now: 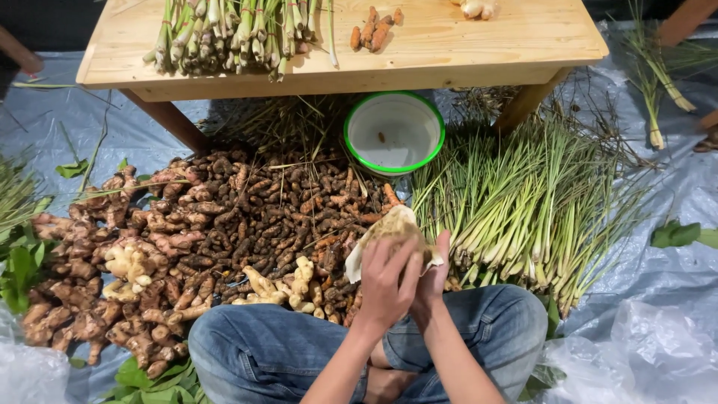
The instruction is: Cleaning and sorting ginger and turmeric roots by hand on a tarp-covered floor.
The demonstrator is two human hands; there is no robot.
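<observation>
My left hand and my right hand are together in front of my crossed legs in blue jeans, both wrapped around a dirty pale cloth that bulges above the fingers. What lies inside the cloth is hidden. Just beyond the hands spreads a big pile of brown turmeric roots, with pale ginger pieces at its near edge and pinkish galangal roots to the left.
A white bowl with a green rim stands under a low wooden table that carries lemongrass stalks and a few orange roots. A lemongrass heap lies right, on grey plastic sheeting.
</observation>
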